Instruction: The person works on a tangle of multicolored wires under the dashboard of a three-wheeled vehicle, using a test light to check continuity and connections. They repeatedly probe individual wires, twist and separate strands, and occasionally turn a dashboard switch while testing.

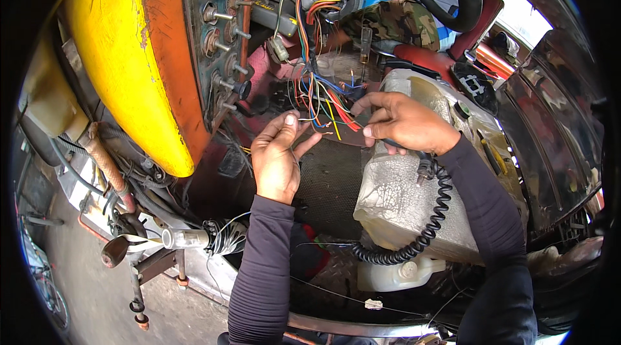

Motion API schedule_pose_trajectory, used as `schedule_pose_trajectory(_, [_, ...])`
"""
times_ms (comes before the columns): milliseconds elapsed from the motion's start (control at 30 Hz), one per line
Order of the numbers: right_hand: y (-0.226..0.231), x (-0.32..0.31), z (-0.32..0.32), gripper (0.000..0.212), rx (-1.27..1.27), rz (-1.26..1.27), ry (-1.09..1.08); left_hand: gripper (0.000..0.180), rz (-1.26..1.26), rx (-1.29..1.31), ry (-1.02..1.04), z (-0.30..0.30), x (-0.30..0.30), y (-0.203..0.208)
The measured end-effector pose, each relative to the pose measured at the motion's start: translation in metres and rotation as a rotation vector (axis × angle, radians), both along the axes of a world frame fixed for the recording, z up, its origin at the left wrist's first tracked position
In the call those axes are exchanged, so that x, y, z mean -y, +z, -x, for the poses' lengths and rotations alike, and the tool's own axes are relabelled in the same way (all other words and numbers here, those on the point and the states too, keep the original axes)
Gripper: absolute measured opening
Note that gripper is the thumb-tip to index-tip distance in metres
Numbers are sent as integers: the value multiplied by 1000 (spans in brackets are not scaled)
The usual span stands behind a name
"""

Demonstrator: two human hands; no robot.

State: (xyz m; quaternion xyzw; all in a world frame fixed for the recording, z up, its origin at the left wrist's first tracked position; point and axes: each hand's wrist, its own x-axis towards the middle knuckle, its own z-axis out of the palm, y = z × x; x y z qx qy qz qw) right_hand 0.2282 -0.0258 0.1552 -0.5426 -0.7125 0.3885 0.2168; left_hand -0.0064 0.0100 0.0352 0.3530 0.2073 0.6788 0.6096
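Under my right hand (404, 122) sits a silver-covered housing (414, 196), bulky and probably solid; the wire bundle (312, 78) hangs down just beyond and between my hands, light and limp, I'd judge, best steadied higher up where its strands gather; the black coiled cord (446, 199) loops below my right wrist, likely springy; my right fingers are curled, though I cannot tell what they grip; my left hand (277, 151) pinches a pale wire (308, 120) between thumb and forefinger; bare copper ends (326, 133) beside my left fingertips look frail, so insulation is the better hold.
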Motion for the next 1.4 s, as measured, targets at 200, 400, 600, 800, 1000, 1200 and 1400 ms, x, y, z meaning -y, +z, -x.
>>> schedule_pose_trajectory(200, [-4, -2, -1, 39, 8, 3, 13, 25, 7, 25, 5, 1, 1, 2])
schedule_pose_trajectory(400, [-7, -3, 1, 35, 10, 9, 9, 25, -8, 19, -4, 1, 3, 3])
schedule_pose_trajectory(600, [-6, -1, 1, 32, 0, -3, 11, 30, 19, -30, 38, 1, 4, 2])
schedule_pose_trajectory(800, [-8, -4, 1, 31, -18, -22, 41, 30, 48, -98, 141, 3, 6, -7])
schedule_pose_trajectory(1000, [-7, -1, -2, 31, -25, -15, 35, 19, 135, -87, 93, 6, 16, -8])
schedule_pose_trajectory(1200, [-9, -3, -2, 31, -35, -15, 32, 15, 25, -307, 155, 5, 23, 2])
schedule_pose_trajectory(1400, [-9, -3, -1, 34, -27, -18, 60, 14, -43, -392, 301, 1, 22, 2])
